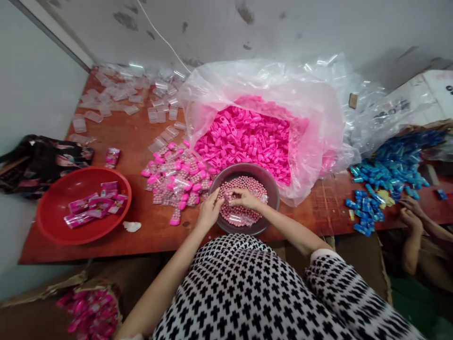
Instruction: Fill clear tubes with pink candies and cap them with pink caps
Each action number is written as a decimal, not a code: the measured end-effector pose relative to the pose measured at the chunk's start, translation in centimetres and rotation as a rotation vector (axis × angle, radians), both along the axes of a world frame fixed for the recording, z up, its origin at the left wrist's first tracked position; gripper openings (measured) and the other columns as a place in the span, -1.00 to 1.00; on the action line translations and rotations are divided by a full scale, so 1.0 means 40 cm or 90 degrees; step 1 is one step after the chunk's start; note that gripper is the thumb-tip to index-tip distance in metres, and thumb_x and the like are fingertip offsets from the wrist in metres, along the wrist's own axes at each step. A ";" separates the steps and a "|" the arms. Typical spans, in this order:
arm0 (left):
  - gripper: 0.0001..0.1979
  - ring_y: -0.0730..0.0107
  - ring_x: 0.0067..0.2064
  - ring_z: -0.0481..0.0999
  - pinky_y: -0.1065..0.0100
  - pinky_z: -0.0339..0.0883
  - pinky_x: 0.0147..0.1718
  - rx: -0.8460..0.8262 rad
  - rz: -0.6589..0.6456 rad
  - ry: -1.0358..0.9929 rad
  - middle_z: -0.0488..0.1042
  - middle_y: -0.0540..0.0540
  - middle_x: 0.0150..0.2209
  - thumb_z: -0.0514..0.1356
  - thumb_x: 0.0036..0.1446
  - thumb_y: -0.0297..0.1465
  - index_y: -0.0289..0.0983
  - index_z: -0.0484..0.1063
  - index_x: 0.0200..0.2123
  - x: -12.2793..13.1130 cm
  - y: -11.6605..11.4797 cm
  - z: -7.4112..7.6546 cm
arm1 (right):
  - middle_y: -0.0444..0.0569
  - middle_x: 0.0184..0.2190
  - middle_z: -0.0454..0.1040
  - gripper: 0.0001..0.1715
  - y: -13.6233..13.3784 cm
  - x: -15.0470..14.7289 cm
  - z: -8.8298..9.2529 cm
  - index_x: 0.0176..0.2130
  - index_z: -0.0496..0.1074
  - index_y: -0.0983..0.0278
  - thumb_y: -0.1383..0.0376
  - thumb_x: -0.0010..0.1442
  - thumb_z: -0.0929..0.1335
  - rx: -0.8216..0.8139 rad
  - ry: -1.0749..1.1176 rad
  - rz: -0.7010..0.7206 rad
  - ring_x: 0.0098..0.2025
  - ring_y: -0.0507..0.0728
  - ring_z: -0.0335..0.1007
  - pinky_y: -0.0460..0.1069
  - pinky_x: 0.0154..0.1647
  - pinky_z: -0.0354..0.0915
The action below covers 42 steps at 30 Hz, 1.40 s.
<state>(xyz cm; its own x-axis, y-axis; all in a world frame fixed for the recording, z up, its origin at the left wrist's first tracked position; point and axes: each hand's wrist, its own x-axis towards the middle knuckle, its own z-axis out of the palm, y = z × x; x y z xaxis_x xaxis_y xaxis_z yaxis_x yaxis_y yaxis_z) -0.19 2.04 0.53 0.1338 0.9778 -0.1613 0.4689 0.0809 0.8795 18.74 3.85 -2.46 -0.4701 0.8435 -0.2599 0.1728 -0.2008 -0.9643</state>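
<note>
A dark round bowl (271,186) of small pink balls (244,185) is in front of my body at the table's front edge. My left hand (210,210) is at the bowl's left rim, fingers closed near a small clear-and-pink item that is too blurred to name. Over the balls, my right hand (245,199) pinches close to my left fingertips. Clear plastic (238,218) lies on the balls inside the bowl. Left of the bowl is a pile of clear containers (177,177) filled with pink balls and fitted with bright pink caps.
Behind the bowl lies a large clear bag (311,104) of pink plastic parts (244,137). A red basin (122,189) with pink packets stands left. Clear empty containers (106,97) lie at back left. At right, a co-worker's hands (412,212) are beside blue pieces (366,208).
</note>
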 end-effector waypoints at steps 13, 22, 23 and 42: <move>-0.63 0.19 -0.09 0.53 0.19 0.36 -0.01 -0.073 0.016 -0.214 0.56 -0.16 -0.11 0.23 0.01 -0.26 -0.31 0.53 -0.13 0.090 0.041 0.029 | 0.08 0.04 0.42 -0.49 0.017 0.103 0.175 0.12 0.30 0.21 0.18 0.20 0.34 0.388 -0.156 0.014 0.10 0.14 0.31 0.10 0.15 0.20; -0.61 0.19 -0.08 0.54 0.16 0.39 -0.03 -0.082 -0.057 -0.267 0.54 -0.14 -0.06 0.22 0.03 -0.26 -0.31 0.52 -0.08 0.086 0.068 0.032 | 0.07 -0.11 0.49 -0.69 0.080 0.111 0.174 -0.04 0.39 0.26 0.20 0.24 0.30 0.397 -0.156 0.148 -0.04 0.13 0.40 0.04 0.01 0.28; -0.64 0.19 -0.05 0.53 0.17 0.35 0.02 -0.053 -0.078 -0.239 0.55 -0.14 -0.07 0.22 0.04 -0.28 -0.31 0.53 -0.10 0.086 0.070 0.035 | 0.07 -0.14 0.50 -0.71 0.080 0.111 0.174 -0.07 0.39 0.27 0.21 0.24 0.30 0.388 -0.177 0.170 -0.09 0.13 0.42 0.02 -0.04 0.29; -0.56 0.21 -0.07 0.53 0.19 0.41 -0.04 -0.129 -0.007 -0.266 0.55 -0.20 -0.08 0.21 0.04 -0.14 -0.31 0.50 -0.10 0.066 0.069 0.037 | 0.20 -0.02 0.44 -0.59 0.404 0.262 0.138 0.04 0.36 0.37 0.35 0.23 0.18 0.236 -0.760 -0.390 -0.02 0.26 0.37 0.12 -0.01 0.23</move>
